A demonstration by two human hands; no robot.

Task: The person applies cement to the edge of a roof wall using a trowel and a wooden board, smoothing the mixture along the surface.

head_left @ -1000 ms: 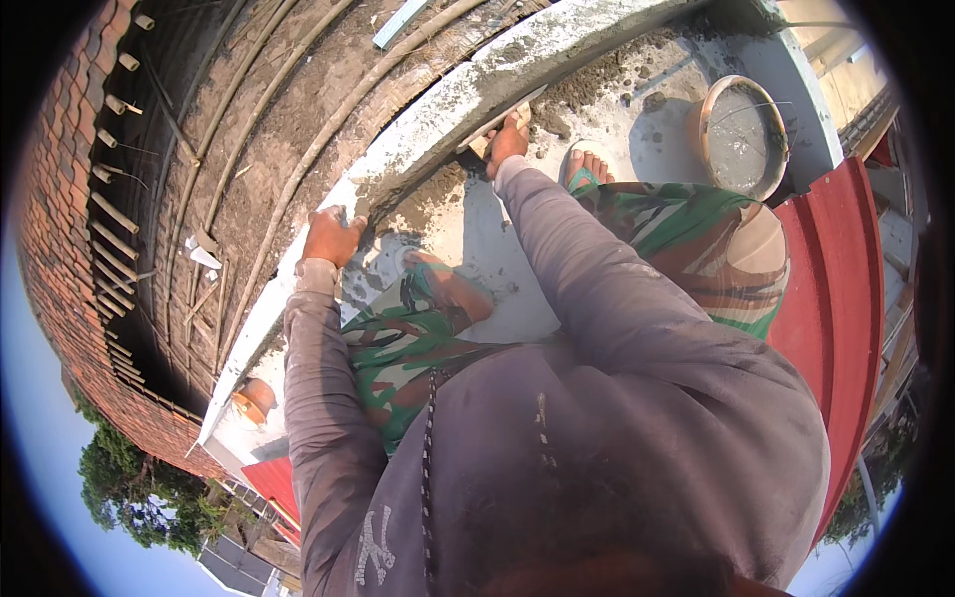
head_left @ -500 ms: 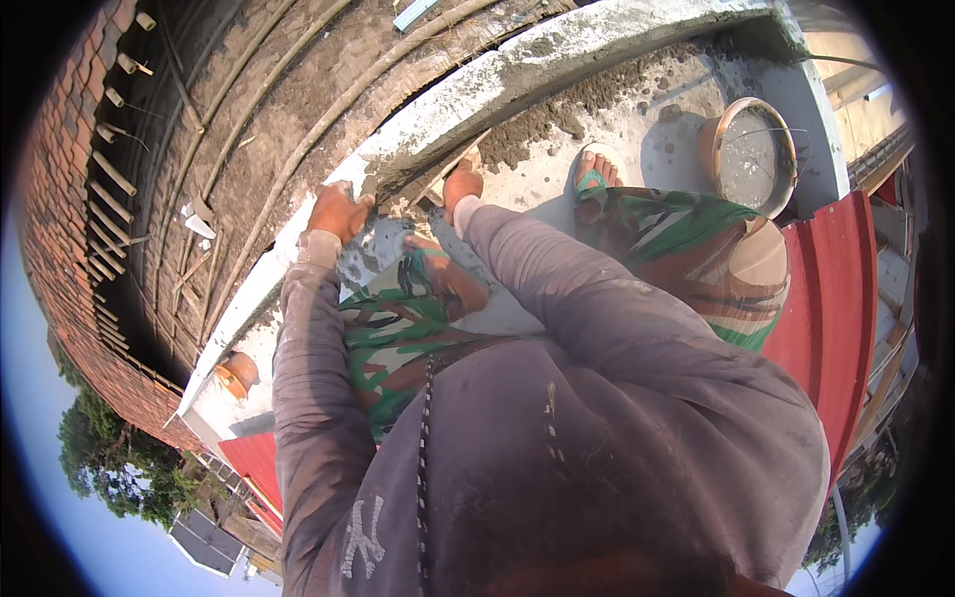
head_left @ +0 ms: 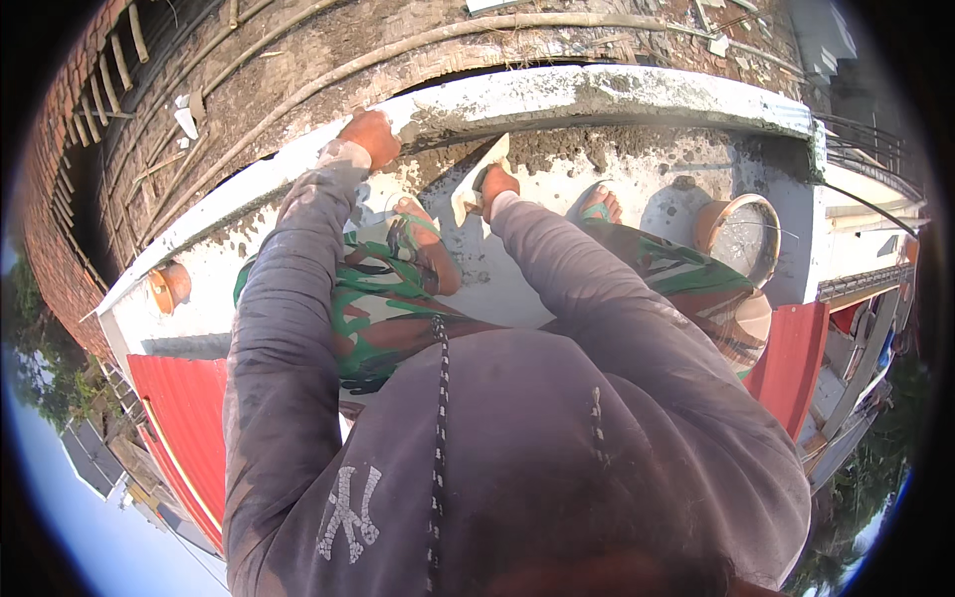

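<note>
My left hand (head_left: 370,139) rests with curled fingers on the top edge of a low white plastered wall (head_left: 557,95), left of centre. My right hand (head_left: 496,187) is closed on a pale flat plastering float (head_left: 476,177), held just inside the wall beside wet grey mortar (head_left: 597,149) smeared along its inner face and foot. My sandalled feet (head_left: 601,207) stand on the pale mortar-spotted ledge (head_left: 517,249), either side of my right hand. An orange bucket (head_left: 741,241) with grey slurry stands at the right.
Beyond the wall lies an old roof (head_left: 298,50) of weathered matting and poles, with broken terracotta tiles (head_left: 70,289) at the left. A small orange container (head_left: 171,289) stands at the ledge's left end. Red corrugated sheets (head_left: 179,408) lie below on both sides, and dark bars (head_left: 875,159) jut at the right.
My right hand and float have moved leftward along the wall relative to my feet and bucket, nearer my left hand. The whole view has swung, so the wall runs more level across it.
</note>
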